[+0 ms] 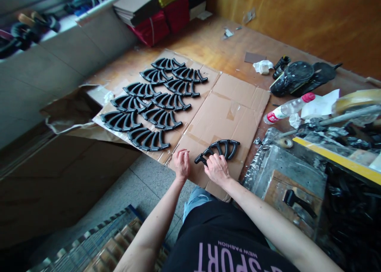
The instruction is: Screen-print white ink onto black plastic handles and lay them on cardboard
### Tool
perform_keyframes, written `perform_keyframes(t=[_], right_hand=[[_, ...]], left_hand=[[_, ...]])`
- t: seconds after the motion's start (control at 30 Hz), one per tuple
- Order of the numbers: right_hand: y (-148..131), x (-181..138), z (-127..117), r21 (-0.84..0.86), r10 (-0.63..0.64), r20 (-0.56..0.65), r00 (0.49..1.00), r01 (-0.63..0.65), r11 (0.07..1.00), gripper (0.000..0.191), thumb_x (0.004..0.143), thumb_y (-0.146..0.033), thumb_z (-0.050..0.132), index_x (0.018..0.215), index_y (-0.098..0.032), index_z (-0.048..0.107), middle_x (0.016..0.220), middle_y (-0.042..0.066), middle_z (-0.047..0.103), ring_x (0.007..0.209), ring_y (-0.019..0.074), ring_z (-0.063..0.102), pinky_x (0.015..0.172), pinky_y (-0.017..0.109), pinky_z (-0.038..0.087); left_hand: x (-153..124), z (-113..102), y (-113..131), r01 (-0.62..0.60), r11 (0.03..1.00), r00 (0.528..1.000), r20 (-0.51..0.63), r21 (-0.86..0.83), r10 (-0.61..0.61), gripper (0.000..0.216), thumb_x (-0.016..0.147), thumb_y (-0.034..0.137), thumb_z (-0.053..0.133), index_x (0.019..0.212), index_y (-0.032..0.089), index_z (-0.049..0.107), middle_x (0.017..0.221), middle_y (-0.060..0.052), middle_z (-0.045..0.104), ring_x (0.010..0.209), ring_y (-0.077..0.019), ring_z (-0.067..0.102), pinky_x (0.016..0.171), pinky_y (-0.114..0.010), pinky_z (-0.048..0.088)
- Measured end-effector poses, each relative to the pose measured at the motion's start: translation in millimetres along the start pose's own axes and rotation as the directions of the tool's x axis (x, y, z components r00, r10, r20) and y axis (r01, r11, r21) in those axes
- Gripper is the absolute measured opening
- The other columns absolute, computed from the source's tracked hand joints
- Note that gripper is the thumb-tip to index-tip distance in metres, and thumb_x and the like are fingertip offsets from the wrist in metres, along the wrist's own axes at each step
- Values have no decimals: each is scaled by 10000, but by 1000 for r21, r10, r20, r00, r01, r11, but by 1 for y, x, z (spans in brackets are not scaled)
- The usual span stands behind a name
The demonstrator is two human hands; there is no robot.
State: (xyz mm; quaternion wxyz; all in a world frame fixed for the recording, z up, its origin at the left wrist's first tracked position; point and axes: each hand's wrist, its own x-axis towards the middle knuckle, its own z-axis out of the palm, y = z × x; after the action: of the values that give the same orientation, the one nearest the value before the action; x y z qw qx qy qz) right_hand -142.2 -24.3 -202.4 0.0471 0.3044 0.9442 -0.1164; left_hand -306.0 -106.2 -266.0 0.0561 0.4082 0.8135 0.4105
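Near the front edge of a flattened cardboard sheet [220, 117], my right hand [217, 169] is closed over the near end of a small fan of black curved handle-like pieces [230, 147]. The pieces lie side by side, their thicker ends lined up in an arc. To their left is my left hand [182, 163], its fingers curled together above the cardboard; anything between the fingertips is too small to make out. Beyond it, several larger fans of the same black pieces [149, 139] are laid in two rows on the cardboard's left half.
On the right are a plastic bottle [285, 110], black-stained containers [294, 75], a tape roll [286, 142] and a board [276, 188] bearing one black piece [299, 202]. Stacked red bundles [151, 28] stand at the back. A large carton [68, 169] is at left.
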Motion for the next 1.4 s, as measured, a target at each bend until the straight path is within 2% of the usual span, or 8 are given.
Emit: perform_keyframes(t=[0.4, 0.5, 0.63, 0.8, 0.97, 1.1, 1.23, 1.4], right_hand=[[8, -8, -5, 43, 241, -28, 970, -240, 970, 361, 913, -452, 531, 1137, -183, 621, 1190, 155, 561, 1132, 304, 418, 999, 488, 269], [19, -14, -2, 63, 338, -75, 938, -334, 940, 531, 877, -562, 553, 1272, -209, 582, 1368, 158, 463, 1250, 345, 340, 1048, 516, 238], [32, -15, 4, 92, 358, -36, 933, -353, 931, 587, 867, -600, 544, 1330, -241, 563, 1457, 133, 393, 1295, 368, 300, 1020, 496, 308], [30, -6, 7, 135, 408, 27, 913, -408, 903, 467, 920, -522, 491, 1262, -233, 621, 1351, 137, 500, 1226, 341, 385, 982, 474, 362], [25, 12, 9, 264, 413, 19, 910, -403, 876, 463, 934, -378, 500, 1349, -188, 574, 1350, 151, 522, 1217, 291, 458, 1020, 422, 373], [30, 16, 8, 330, 356, 3, 934, -337, 882, 481, 921, -366, 531, 1354, -160, 568, 1421, 167, 481, 1260, 275, 471, 1059, 420, 364], [42, -8, 5, 329, 312, -68, 947, -274, 904, 425, 926, -293, 512, 1331, -184, 583, 1481, 132, 439, 1312, 256, 430, 1087, 422, 357], [55, -36, 13, 306, 397, -13, 918, -375, 875, 342, 940, -223, 441, 1199, -170, 658, 1220, 113, 626, 1141, 225, 542, 1037, 365, 412]], left_hand=[[-15, -5, 8, 51, 999, 998, 35, -6, -50, 304, 982, 357, 399, 899, 202, 647, 922, -75, 661, 943, -213, 583, 896, -383, 472], [-27, -7, 21, 100, 994, 978, 185, -43, -90, 311, 979, 383, 406, 893, 209, 649, 832, -58, 663, 847, -198, 617, 819, -353, 504], [-56, 3, 49, 176, 972, 878, 472, -155, -84, 330, 990, 372, 384, 1203, 230, 593, 1118, -65, 695, 1023, -181, 657, 912, -335, 521], [-59, 31, 72, 182, 976, 907, 404, -118, -120, 410, 969, 362, 433, 1321, 170, 518, 1217, -143, 628, 1124, -227, 616, 962, -397, 509], [-1, 43, 64, -6, 1000, 938, 346, 0, 6, 364, 980, 363, 397, 1207, 173, 609, 1093, -131, 622, 1023, -223, 623, 940, -373, 505], [41, 42, 54, -166, 979, 899, 425, 122, 99, 347, 969, 399, 417, 1156, 209, 639, 1013, -107, 635, 921, -222, 634, 843, -339, 519], [38, 34, 61, -263, 936, 908, 388, 234, 158, 399, 937, 438, 475, 1231, 204, 609, 1087, -136, 620, 977, -261, 601, 837, -365, 496], [10, 41, 84, -361, 911, 875, 409, 198, 258, 487, 874, 433, 582, 1323, 244, 563, 1385, -153, 519, 1250, -353, 471, 1033, -532, 377]])
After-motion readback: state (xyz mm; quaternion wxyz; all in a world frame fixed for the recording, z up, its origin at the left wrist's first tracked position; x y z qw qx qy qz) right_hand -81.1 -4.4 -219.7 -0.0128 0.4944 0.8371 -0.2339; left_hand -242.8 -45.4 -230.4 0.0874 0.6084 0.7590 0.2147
